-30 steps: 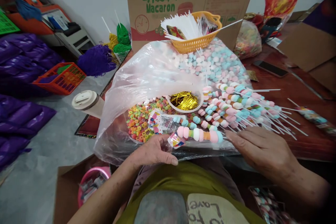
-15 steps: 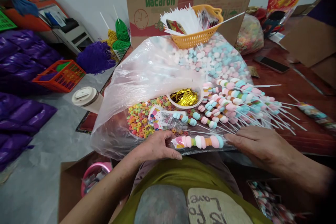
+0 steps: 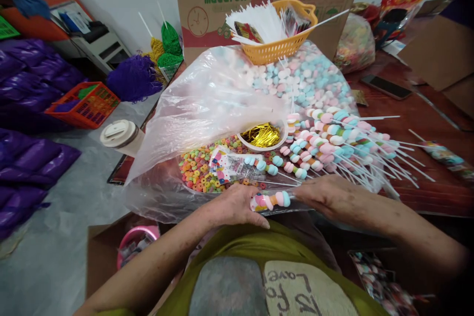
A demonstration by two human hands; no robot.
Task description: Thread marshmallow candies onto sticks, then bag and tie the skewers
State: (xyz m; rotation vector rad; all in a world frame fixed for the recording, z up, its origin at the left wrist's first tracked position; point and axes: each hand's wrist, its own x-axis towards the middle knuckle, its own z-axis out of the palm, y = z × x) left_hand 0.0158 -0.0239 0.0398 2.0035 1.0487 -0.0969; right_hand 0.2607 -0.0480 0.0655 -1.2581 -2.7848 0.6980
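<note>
Close to my lap, a marshmallow skewer (image 3: 280, 199) of pink, white, orange and blue pieces lies level in a printed clear wrapper. Its colourful printed end sits in my left hand (image 3: 240, 206), thumb below and fingers behind. At the blue end, my right hand (image 3: 328, 196) is closed around the stick, which its fingers mostly hide. Just beyond lie flat printed wrappers (image 3: 227, 164) and a short marshmallow skewer (image 3: 261, 165). Ring-shaped coloured candies (image 3: 196, 170) spread behind my left hand. Past my right hand lies a pile of marshmallow skewers (image 3: 333, 138), sticks pointing right.
A white bowl (image 3: 285, 137) holds gold twist ties. Behind it, a large plastic bag (image 3: 177, 113) contains loose marshmallows, with a yellow basket (image 3: 274, 52) of white sticks on top. A paper cup (image 3: 122, 137) stands left; a phone (image 3: 387, 87) lies right. Open boxes flank my lap.
My right hand has moved left toward my left hand. Less of the skewer shows between them, and my left hand has shifted slightly right along the wrapper.
</note>
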